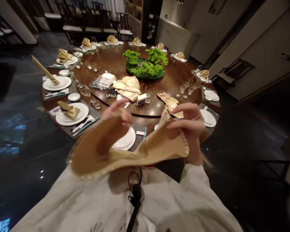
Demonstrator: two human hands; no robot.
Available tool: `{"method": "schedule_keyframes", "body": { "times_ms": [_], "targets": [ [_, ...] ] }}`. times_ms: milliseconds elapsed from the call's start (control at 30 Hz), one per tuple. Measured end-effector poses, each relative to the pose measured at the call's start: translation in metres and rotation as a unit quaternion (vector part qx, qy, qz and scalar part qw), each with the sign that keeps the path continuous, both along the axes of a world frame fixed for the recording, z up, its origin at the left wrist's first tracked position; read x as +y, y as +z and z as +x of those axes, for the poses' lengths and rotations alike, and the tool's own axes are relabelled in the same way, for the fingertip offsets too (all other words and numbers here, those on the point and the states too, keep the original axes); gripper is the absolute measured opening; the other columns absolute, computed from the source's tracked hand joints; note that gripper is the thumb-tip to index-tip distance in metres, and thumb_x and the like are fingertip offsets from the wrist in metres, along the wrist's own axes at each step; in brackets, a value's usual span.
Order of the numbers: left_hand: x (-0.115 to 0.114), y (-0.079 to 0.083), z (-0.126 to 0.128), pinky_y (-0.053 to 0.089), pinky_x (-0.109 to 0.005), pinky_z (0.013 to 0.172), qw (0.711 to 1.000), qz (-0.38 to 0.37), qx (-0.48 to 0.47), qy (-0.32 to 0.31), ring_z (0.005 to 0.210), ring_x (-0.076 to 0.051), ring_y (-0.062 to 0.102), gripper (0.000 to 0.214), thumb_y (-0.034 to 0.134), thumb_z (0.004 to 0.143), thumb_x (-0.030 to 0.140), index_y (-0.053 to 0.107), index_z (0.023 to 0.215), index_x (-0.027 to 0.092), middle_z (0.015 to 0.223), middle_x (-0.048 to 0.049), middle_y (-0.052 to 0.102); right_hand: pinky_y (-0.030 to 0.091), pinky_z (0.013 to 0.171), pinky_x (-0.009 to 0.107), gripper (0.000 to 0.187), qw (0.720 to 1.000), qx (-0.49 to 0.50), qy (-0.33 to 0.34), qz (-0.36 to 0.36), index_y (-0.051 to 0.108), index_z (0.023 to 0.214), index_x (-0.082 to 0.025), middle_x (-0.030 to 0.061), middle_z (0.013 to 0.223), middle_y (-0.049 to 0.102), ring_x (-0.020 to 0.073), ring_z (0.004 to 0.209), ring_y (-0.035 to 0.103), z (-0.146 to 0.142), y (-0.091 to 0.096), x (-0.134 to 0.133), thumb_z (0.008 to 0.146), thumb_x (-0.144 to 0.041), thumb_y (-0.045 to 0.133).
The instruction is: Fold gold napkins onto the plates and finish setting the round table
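Note:
A gold cloth napkin (145,149) hangs between my two hands above the near edge of the round table. My left hand (117,114) grips its left part, with the fingers partly hidden behind the cloth and blurred. Between thumb and fingers, my right hand (189,120) pinches the napkin's upper right part. Behind the napkin, stacked white plates (125,138) show in part on a grey placemat. Just beyond my right hand, more folded gold cloth (169,101) lies on the table.
The round wooden table (106,61) carries place settings with folded napkins (71,111) on plates. A green plant centrepiece (147,64) stands in the middle. Nearer are piled gold napkins (128,87), wrapped cutlery (103,80), a small card box (141,99) and several glasses (186,88).

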State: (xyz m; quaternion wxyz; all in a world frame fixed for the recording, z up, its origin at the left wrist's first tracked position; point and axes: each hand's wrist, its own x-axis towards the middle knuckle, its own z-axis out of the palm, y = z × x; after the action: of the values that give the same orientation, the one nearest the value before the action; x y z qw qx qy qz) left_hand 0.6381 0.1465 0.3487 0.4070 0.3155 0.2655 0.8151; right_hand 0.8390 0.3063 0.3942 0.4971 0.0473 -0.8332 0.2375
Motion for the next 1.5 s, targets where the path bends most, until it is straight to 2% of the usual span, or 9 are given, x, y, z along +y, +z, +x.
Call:
{"method": "schedule_keyframes", "body": {
  "times_ms": [133, 300, 733, 967, 1167, 1267, 1333, 1433, 1500],
  "targets": [
    [-0.005, 0.000, 0.012, 0.053, -0.018, 0.058, 0.987, -0.020, 0.134, 0.085, 0.059, -0.010, 0.064, 0.028, 0.083, 0.081, 0.032, 0.075, 0.105, 0.021, 0.065, 0.0014, 0.068, 0.061, 0.077, 0.024, 0.011, 0.994, -0.020, 0.087, -0.066, 0.080, 0.087, -0.027, 0.0018, 0.106, 0.073, 0.0126, 0.086, 0.071, -0.046, -0.022, -0.037, 0.091, -0.024, 0.070],
    [-0.008, 0.002, -0.006, 0.058, -0.023, 0.061, 0.965, -0.093, 0.226, 0.091, 0.064, -0.015, 0.070, 0.037, 0.080, 0.082, 0.039, 0.076, 0.112, 0.018, 0.071, -0.0030, 0.073, 0.064, 0.087, 0.029, 0.011, 0.978, -0.080, 0.171, -0.087, 0.077, 0.084, -0.022, 0.0067, 0.127, 0.070, 0.0186, 0.103, 0.073, -0.061, -0.024, -0.039, 0.091, -0.025, 0.069],
    [0.004, -0.011, -0.041, 0.061, -0.026, 0.068, 0.948, -0.138, 0.265, 0.111, 0.072, -0.017, 0.073, 0.027, 0.082, 0.078, 0.040, 0.076, 0.088, 0.016, 0.078, -0.0049, 0.075, 0.065, 0.088, 0.029, 0.008, 0.982, -0.096, 0.153, -0.056, 0.075, 0.083, -0.023, 0.0044, 0.128, 0.071, 0.0175, 0.105, 0.073, -0.095, -0.030, -0.021, 0.090, -0.023, 0.070],
    [-0.006, -0.013, -0.101, 0.055, -0.022, 0.067, 0.883, -0.073, 0.324, 0.331, 0.072, -0.011, 0.065, 0.016, 0.079, 0.085, 0.037, 0.077, 0.089, 0.021, 0.080, -0.0006, 0.069, 0.065, 0.086, 0.032, 0.025, 0.959, -0.199, 0.047, 0.194, 0.071, 0.106, -0.021, 0.0052, 0.124, 0.072, 0.0193, 0.108, 0.073, -0.050, -0.025, 0.022, 0.089, -0.005, 0.062],
    [-0.042, -0.002, -0.124, 0.055, -0.036, 0.086, 0.797, -0.039, 0.415, 0.437, 0.093, -0.017, 0.063, 0.017, 0.080, 0.082, 0.021, 0.081, 0.096, 0.032, 0.099, -0.0019, 0.068, 0.066, 0.084, 0.029, 0.044, 0.951, -0.261, 0.013, 0.163, 0.069, 0.120, -0.037, 0.0019, 0.124, 0.072, 0.0179, 0.103, 0.074, -0.008, -0.003, 0.035, 0.081, -0.016, 0.070],
    [-0.039, 0.002, -0.121, 0.058, -0.035, 0.079, 0.817, -0.063, 0.384, 0.425, 0.099, -0.020, 0.067, 0.011, 0.074, 0.089, 0.024, 0.080, 0.094, 0.031, 0.108, -0.0012, 0.072, 0.065, 0.074, 0.029, 0.039, 0.972, -0.222, -0.013, 0.076, 0.073, 0.111, -0.043, -0.0023, 0.107, 0.077, 0.0189, 0.089, 0.076, -0.019, -0.004, 0.036, 0.077, -0.025, 0.081],
    [-0.022, -0.001, -0.129, 0.053, -0.026, 0.059, 0.856, -0.078, 0.334, 0.386, 0.080, -0.015, 0.068, 0.007, 0.071, 0.092, 0.029, 0.077, 0.094, 0.026, 0.096, -0.0023, 0.073, 0.062, 0.067, 0.030, 0.026, 0.979, -0.193, -0.069, 0.011, 0.076, 0.097, -0.042, -0.0027, 0.089, 0.077, 0.0174, 0.075, 0.074, -0.039, -0.009, 0.047, 0.077, -0.028, 0.083],
    [0.022, -0.021, -0.163, 0.045, -0.019, 0.047, 0.905, -0.112, 0.270, 0.307, 0.055, -0.008, 0.057, 0.020, 0.074, 0.090, 0.037, 0.071, 0.094, 0.018, 0.072, 0.0007, 0.061, 0.060, 0.065, 0.031, 0.010, 0.973, -0.181, -0.099, -0.106, 0.075, 0.082, -0.030, 0.0002, 0.077, 0.074, 0.0151, 0.066, 0.068, -0.081, -0.026, 0.081, 0.078, -0.031, 0.083],
    [0.057, -0.044, -0.193, 0.051, -0.021, 0.056, 0.919, -0.161, 0.247, 0.263, 0.061, -0.010, 0.061, 0.027, 0.076, 0.088, 0.040, 0.066, 0.094, 0.015, 0.068, 0.0026, 0.052, 0.059, 0.065, 0.031, 0.017, 0.962, -0.189, -0.090, -0.176, 0.072, 0.077, -0.021, 0.0004, 0.074, 0.071, 0.0149, 0.067, 0.067, -0.112, -0.042, 0.111, 0.074, -0.032, 0.086]
  ]
}}
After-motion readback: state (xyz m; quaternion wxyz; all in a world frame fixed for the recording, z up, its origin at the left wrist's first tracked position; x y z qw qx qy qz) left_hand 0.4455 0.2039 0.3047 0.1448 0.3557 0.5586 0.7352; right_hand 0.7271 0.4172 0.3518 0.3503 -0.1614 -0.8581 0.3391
